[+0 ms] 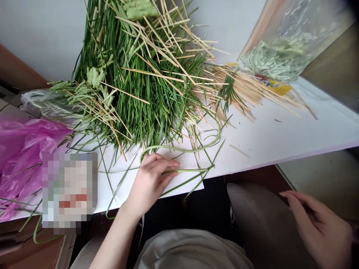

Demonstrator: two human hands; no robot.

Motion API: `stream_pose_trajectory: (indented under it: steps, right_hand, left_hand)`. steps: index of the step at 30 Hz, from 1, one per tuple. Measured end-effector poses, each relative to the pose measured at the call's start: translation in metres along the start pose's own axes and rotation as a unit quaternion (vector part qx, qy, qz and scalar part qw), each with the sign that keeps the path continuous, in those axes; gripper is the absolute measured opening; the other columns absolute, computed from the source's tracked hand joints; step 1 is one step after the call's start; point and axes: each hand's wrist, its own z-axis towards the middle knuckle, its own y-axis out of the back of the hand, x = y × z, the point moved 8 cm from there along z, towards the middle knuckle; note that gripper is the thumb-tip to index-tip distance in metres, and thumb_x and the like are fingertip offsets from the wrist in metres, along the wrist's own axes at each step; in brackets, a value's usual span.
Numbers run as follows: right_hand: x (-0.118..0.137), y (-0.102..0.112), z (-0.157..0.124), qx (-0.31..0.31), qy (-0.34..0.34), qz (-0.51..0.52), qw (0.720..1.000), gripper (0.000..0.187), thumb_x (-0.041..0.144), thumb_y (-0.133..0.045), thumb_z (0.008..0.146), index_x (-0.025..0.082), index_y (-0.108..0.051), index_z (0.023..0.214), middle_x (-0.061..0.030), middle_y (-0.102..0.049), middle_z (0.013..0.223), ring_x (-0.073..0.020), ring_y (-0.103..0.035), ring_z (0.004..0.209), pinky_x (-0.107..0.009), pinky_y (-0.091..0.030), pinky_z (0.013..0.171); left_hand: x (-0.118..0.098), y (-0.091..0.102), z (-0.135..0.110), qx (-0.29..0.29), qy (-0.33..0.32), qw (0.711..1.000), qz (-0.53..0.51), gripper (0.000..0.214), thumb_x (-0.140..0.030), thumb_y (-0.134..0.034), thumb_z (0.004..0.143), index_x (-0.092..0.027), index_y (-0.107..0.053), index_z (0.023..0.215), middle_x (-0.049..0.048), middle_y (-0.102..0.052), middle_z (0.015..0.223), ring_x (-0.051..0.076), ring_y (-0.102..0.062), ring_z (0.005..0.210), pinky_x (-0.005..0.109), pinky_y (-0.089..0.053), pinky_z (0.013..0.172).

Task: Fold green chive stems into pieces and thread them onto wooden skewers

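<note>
No readable text; yellow packet print blurred.

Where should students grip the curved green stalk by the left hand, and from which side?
Grip the stalk's straight stretch beside the left hand, from above: it lies flat on the white sheet, away from the heaped leaves.

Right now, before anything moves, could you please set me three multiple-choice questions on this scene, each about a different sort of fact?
1. Where is the pink plastic bag?
A) Left of the green leaf pile
B) On the person's lap
C) Right of the skewers

2. What colour are the loose skewers?
A) Blue
B) Pale tan
C) Red

3. How is the left hand placed?
A) Inside the pink bag
B) Lying over a green stalk on the white board
C) Gripping a knife

Answers: 1 A, the bag lies beyond the pile's left edge; 2 B, the sticks show a pale wood tone; 3 B, the fingers cross the stalk.
</note>
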Motion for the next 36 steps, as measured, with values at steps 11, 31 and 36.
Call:
stream_pose_trajectory:
  steps: [11, 31, 36]
  right_hand:
    - [0.285, -0.048, 0.003, 0.176, 0.482, 0.052, 0.857, 0.011, 0.017, -0.070, 0.097, 0.022, -0.074, 0.088, -0.0048, -0.066, 0.084, -0.0252, -0.059, 0.083, -0.039, -0.049, 0.074]
    - [0.278, -0.107, -0.014, 0.175, 0.477, -0.001, 0.861, 0.014, 0.006, -0.071, 0.083, 0.019, -0.067, 0.082, -0.0044, -0.067, 0.085, -0.0261, -0.057, 0.084, -0.040, -0.046, 0.079]
    - [0.269, -0.106, -0.009, 0.193, 0.457, 0.017, 0.868, 0.015, 0.004, -0.069, 0.086, 0.019, -0.064, 0.084, -0.0038, -0.064, 0.087, -0.0251, -0.057, 0.084, -0.039, -0.045, 0.078]
  left_hand:
    - [-0.005, 0.019, -0.006, 0.013, 0.003, 0.998, 0.057, 0.027, -0.023, -0.074, 0.093, -0.021, -0.069, 0.119, 0.0084, -0.076, 0.115, 0.027, -0.063, 0.105, 0.043, -0.052, 0.092]
    - [-0.031, 0.009, -0.011, 0.033, -0.024, 0.992, 0.120, 0.018, -0.032, -0.065, 0.100, -0.019, -0.073, 0.108, 0.0072, -0.078, 0.103, 0.027, -0.059, 0.093, 0.044, -0.042, 0.084]
    - [-0.031, 0.000, -0.010, 0.048, -0.020, 0.991, 0.123, 0.018, -0.030, -0.058, 0.103, -0.019, -0.071, 0.110, 0.0062, -0.077, 0.102, 0.028, -0.058, 0.095, 0.045, -0.039, 0.086]
